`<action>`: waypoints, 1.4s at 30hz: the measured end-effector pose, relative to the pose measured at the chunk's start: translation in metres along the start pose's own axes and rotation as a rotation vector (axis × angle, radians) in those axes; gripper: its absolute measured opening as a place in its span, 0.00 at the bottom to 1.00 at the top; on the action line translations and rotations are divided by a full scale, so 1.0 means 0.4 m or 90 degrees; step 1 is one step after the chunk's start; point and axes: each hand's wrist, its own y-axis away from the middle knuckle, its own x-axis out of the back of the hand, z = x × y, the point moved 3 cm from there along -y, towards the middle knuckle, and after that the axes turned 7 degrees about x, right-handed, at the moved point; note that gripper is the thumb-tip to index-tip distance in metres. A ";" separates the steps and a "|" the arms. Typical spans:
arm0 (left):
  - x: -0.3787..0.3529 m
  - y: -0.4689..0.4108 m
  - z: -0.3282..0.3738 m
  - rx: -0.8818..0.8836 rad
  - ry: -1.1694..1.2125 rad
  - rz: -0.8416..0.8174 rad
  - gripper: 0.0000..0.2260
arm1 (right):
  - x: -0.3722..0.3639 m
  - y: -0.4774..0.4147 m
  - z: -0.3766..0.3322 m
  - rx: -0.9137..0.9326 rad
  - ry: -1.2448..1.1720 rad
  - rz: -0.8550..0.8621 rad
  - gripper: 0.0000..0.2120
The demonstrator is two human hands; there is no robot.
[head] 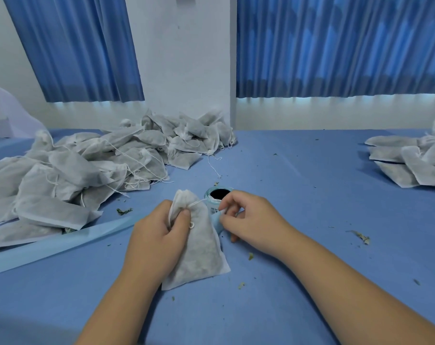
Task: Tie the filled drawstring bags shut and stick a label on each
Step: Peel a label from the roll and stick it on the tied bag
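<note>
A white filled drawstring bag [199,250] lies in the middle of the blue table, its gathered neck pointing away from me. My left hand [159,235] grips the bag just below the neck, thumb pressed on the drawstring. A thin string runs from the neck toward a label roll [217,199] standing just behind the bag. My right hand [246,217] pinches the pale blue label strip at the foot of the roll, fingers curled.
A large heap of filled bags [87,170] covers the table's left and back. A smaller pile of bags [410,160] lies at the far right. A long pale blue backing strip [62,242] trails left. Dried herb crumbs [360,236] dot the blue table [311,195].
</note>
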 end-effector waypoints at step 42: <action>-0.001 -0.002 -0.004 0.040 -0.033 0.032 0.15 | 0.037 0.003 -0.018 -0.102 -0.087 0.038 0.10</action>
